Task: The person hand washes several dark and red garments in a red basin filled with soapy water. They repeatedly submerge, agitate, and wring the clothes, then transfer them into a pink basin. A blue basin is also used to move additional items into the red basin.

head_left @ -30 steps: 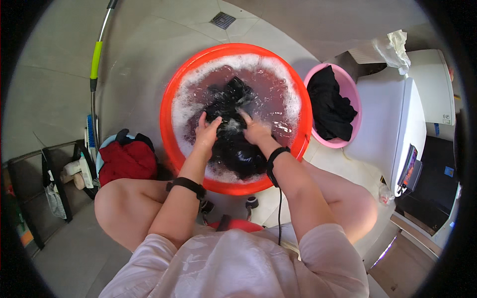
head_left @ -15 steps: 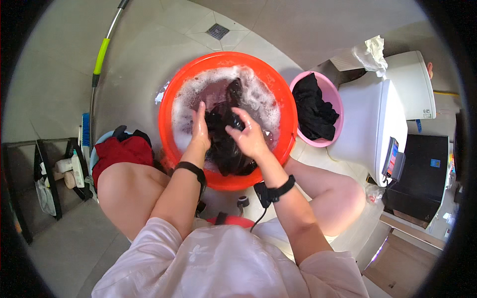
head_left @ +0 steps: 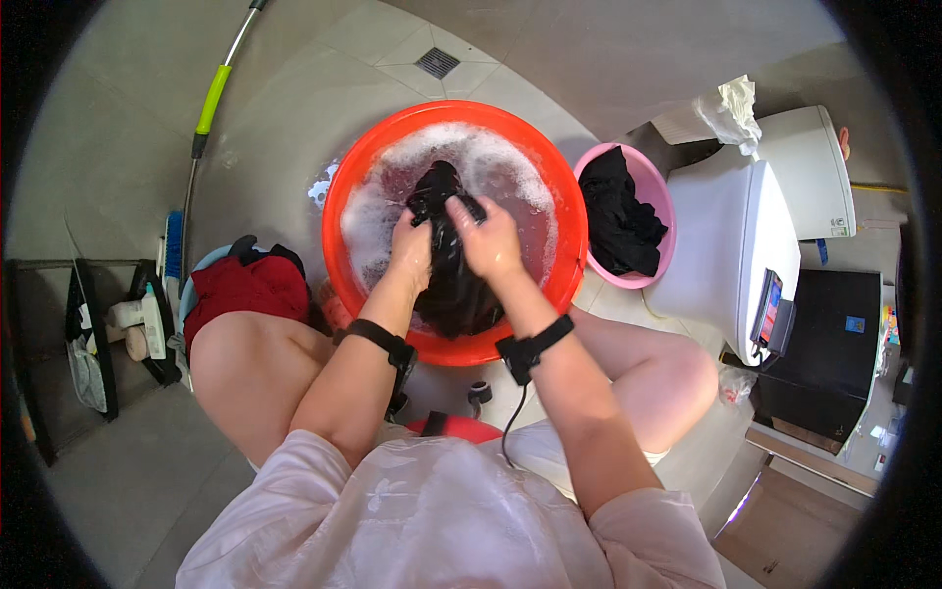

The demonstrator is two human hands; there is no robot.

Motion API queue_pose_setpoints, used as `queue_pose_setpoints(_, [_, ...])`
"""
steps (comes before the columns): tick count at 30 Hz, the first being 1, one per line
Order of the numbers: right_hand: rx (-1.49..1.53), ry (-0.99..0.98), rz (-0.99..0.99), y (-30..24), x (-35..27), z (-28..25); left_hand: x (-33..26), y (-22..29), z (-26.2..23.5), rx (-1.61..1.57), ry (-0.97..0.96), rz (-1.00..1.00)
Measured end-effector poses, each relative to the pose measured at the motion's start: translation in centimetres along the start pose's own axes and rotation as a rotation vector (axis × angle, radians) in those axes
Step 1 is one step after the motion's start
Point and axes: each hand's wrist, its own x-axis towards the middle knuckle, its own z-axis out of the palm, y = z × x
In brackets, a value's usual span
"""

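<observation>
A soaked black garment (head_left: 453, 285) lies bunched in the red-orange basin (head_left: 335, 221), in cloudy water with white suds (head_left: 471, 137). My left hand (head_left: 411, 247) grips its left side, fingers curled into the cloth. From the right, my right hand (head_left: 488, 239) holds the same cloth, thumb on top and the other fingers partly hidden. The garment's upper end bulges above and between both hands, while its lower part hangs toward the basin's near rim. Each wrist wears a black strap.
Right of the basin, a pink tub (head_left: 671, 211) holds black clothing (head_left: 620, 216), beside a white toilet (head_left: 716, 260). Dark red clothing (head_left: 250, 294) fills a light blue tub at left. A mop handle (head_left: 211, 98) leans there. A floor drain (head_left: 438, 63) lies beyond the basin.
My hands were apart and loosely opened around the garment; now both have closed on it. The cloth is gathered up between them.
</observation>
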Motion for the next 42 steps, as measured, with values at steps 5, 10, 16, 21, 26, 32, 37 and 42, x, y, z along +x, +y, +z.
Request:
queue_pose_setpoints(5, [-0.025,-0.121,0.209,8.2,7.3,-2.8,-0.7,4.1,2.4,0.268,-0.068,0.238])
queue_pose_setpoints(10, [-0.356,0.066,0.344,11.0,5.5,-1.8,2.4,5.5,0.2,-0.048,0.190,0.176])
queue_pose_setpoints(16, [-1.003,-0.412,0.070,11.6,1.0,3.5,3.5,-1.6,-2.3,0.225,0.324,-0.259])
queue_pose_setpoints(21, [-0.666,-0.439,0.307,13.4,5.1,2.0,2.9,-3.3,-2.8,0.602,0.529,-0.292])
queue_pose_setpoints(26, [0.204,-0.205,0.251,9.9,4.5,0.1,2.5,-4.2,-2.6,0.264,0.481,-0.328])
queue_pose_setpoints(32, [0.833,-0.309,0.040,0.2,-0.4,-2.9,2.3,-3.3,-2.1,-0.061,0.329,-0.233])
queue_pose_setpoints(37, [0.913,-0.316,0.072,-3.4,-6.2,-5.5,-0.1,1.8,-1.0,-0.548,-0.194,-0.385])
queue_pose_setpoints(42, [0.166,-0.158,-0.218,-5.5,-11.3,-2.4,-2.8,2.6,0.3,-0.710,-0.364,-0.265])
